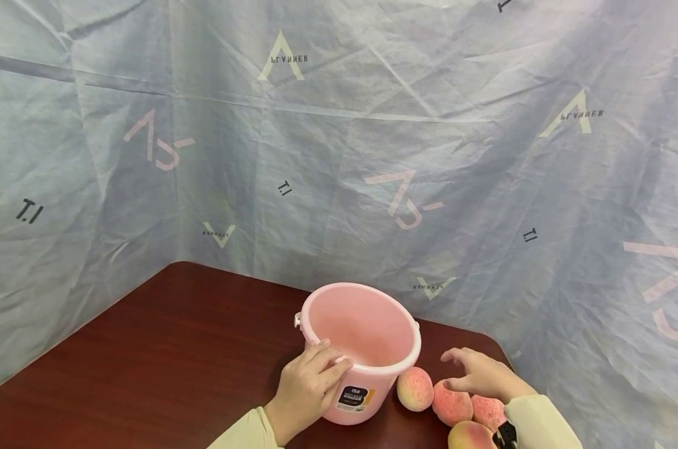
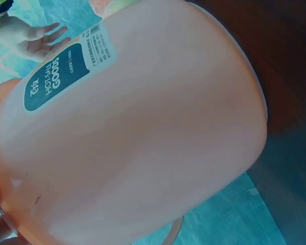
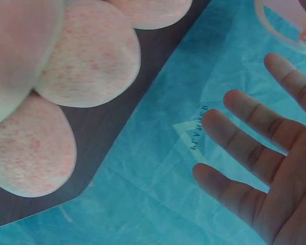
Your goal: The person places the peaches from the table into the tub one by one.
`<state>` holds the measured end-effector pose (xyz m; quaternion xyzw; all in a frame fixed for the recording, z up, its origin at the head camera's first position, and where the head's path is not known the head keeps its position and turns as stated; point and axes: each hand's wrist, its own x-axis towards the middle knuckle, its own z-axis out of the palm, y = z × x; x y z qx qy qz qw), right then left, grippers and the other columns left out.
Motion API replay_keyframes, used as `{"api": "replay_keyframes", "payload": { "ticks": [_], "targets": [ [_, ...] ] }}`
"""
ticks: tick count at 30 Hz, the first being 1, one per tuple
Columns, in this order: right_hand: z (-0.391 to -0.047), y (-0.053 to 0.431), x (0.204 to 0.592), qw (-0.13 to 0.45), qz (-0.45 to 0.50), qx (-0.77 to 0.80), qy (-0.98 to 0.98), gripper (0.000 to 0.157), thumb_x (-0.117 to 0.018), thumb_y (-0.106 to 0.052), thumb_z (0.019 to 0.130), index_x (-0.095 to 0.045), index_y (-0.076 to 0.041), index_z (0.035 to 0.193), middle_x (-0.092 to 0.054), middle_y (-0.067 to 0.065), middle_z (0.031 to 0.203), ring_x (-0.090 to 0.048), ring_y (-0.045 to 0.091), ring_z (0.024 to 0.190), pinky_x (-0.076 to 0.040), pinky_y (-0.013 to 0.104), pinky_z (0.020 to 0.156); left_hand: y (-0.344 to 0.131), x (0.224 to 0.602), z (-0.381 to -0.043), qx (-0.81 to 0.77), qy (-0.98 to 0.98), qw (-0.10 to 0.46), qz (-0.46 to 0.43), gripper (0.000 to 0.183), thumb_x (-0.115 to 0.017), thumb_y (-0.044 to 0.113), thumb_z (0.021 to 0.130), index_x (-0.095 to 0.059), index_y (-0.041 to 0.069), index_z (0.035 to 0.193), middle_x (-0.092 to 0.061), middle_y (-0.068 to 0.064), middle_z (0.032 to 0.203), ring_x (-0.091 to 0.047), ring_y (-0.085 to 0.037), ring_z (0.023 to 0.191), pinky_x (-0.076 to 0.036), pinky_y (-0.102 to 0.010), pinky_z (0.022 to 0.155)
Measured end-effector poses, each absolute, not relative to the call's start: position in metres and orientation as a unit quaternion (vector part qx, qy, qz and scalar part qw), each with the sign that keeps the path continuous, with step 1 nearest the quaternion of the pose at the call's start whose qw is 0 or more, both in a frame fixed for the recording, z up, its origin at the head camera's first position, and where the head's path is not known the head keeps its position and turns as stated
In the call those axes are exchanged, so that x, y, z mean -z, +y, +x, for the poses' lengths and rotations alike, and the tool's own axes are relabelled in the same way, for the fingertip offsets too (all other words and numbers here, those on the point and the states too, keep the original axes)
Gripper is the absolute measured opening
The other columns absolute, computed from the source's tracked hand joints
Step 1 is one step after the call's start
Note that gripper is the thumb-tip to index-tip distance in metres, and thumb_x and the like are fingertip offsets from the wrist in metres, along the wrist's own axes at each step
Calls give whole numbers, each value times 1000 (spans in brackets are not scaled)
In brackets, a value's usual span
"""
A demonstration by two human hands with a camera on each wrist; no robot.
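Observation:
A pink plastic bucket point(image 1: 380, 397) stands upright on the table, its inside showing no contents from above. My left hand point(image 1: 307, 388) holds its near rim, fingertips over the edge. The bucket's side point(image 2: 153, 132) with a dark label point(image 2: 58, 76) fills most of the left wrist view. To the right of the bucket lie several peaches; one peach point(image 1: 415, 390) is right beside it, another peach point(image 1: 452, 404) farther right. Above them hovers my right hand point(image 1: 484, 374), fingers spread and loosely bent around nothing. In the right wrist view its palm and fingers point(image 3: 245, 145) are apart from the peaches point(image 3: 92, 58).
The dark red-brown table point(image 1: 164, 349) extends to the left of the bucket. A grey-blue printed cloth point(image 1: 339, 156) hangs behind the table's far edges. A watch point(image 1: 506, 434) is on my right wrist, close to the nearest peach point(image 1: 469, 436).

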<state>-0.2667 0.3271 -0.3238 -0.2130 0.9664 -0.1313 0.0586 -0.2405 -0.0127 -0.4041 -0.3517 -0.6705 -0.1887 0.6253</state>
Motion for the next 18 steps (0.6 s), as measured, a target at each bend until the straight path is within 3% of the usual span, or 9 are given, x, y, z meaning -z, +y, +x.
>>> {"api": "replay_keyframes", "payload": {
  "ticks": [4, 11, 18],
  "targets": [
    [-267, 334, 331, 82, -206, 143, 965, 41, -74, -30, 82, -62, -5, 111, -62, 12, 104, -59, 35, 96, -49, 49, 74, -12, 403, -242, 183, -667, 630, -353, 31, -47, 20, 100, -75, 15, 88, -67, -1, 87, -67, -20, 88, -55, -32, 84],
    [-267, 354, 354, 115, -240, 198, 943, 38, -69, -18, 81, -60, 5, 110, -55, 1, 81, -47, 7, 69, -40, 27, 60, -11, 403, -243, 185, -664, 633, -353, 29, -49, 21, 101, -75, 15, 88, -68, -2, 88, -67, -21, 89, -55, -33, 84],
    [-265, 364, 374, 111, -246, 216, 938, 34, -67, -15, 80, -60, 3, 109, -54, 4, 85, -45, 5, 73, -40, 26, 62, -11, 404, -244, 190, -666, 629, -353, 29, -50, 21, 101, -75, 15, 88, -67, -2, 88, -67, -20, 89, -56, -35, 83]
  ]
}}
